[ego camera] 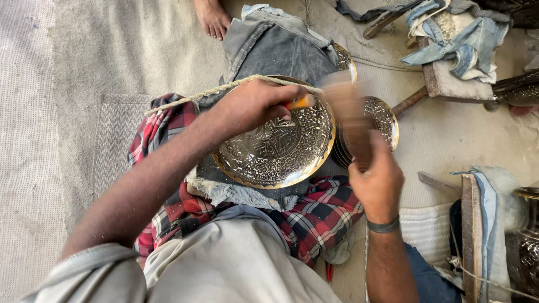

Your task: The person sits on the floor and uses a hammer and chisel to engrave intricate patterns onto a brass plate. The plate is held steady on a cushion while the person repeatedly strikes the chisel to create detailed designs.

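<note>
The fingers of the left hand are pressed together and pinch a small chisel with an orange end, just above the middle of the frame. The tip of this tool is hidden by the fingers, so I cannot tell if it touches the metal. Below the hand lies a round engraved metal plate with a golden rim, in the centre of the frame. It rests on grey cloth padding over the lap of the person, which is covered by a red checked cloth.

The fingers of the right hand are closed around the handle of a wooden mallet, right of centre. The head of the mallet is blurred and stands above the right edge of the plate. A dark band is on the right wrist.

Behind the mallet, 1 more engraved plate shows. A rope runs from the left over the top of the centre plate. At the top of the frame a bare foot of a person is on the floor mat. A wooden block wrapped in blue cloth lies in the upper right.
</note>
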